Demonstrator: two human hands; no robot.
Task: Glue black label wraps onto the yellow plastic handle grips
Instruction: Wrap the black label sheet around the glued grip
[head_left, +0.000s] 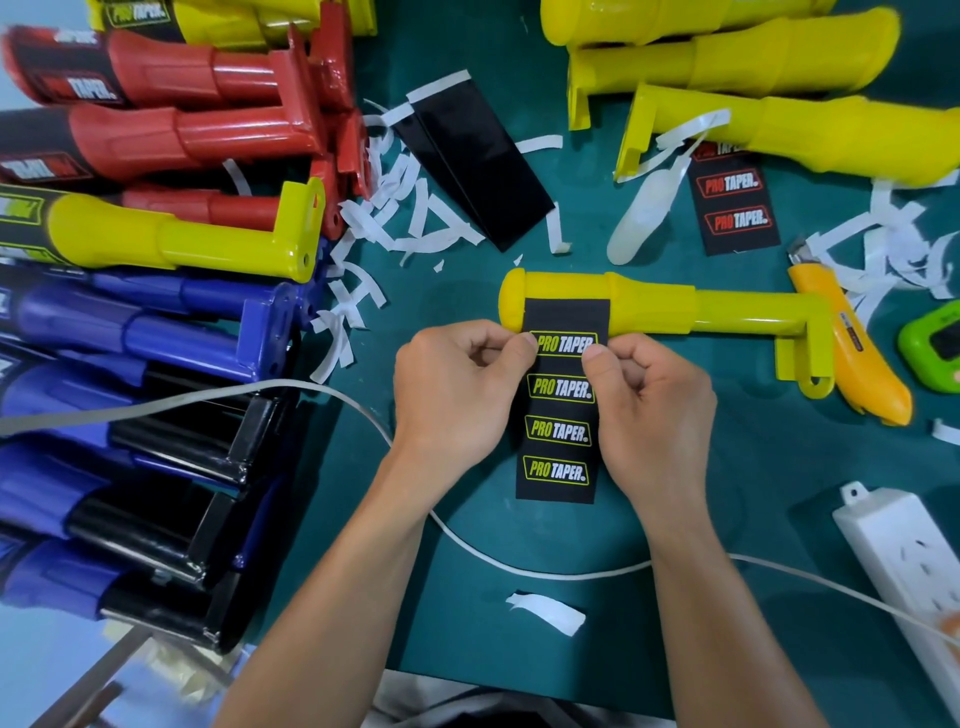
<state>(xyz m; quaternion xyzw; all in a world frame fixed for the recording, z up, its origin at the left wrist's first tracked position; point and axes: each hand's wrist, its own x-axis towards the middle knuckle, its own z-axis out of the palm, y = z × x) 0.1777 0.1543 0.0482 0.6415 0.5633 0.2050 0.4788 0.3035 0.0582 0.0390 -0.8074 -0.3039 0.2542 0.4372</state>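
A yellow plastic handle grip (660, 306) lies sideways on the green mat at the centre. A black label wrap (558, 431) printed with several PRO TAPER logos hangs from its thick left end toward me, its top edge lying on the grip. My left hand (457, 395) pinches the wrap's left edge near the top logo. My right hand (649, 405) pinches the right edge at the same height. Both thumbs press on the top logo.
Finished red, yellow and blue grips (156, 218) are stacked at the left. Bare yellow grips (753, 67) lie at the back right, with a red-logo label (735, 202) below them. Black wraps (478, 161), white backing strips (395, 218), an orange utility knife (852, 353), a power strip (904, 566) and its cable (519, 569) surround the work.
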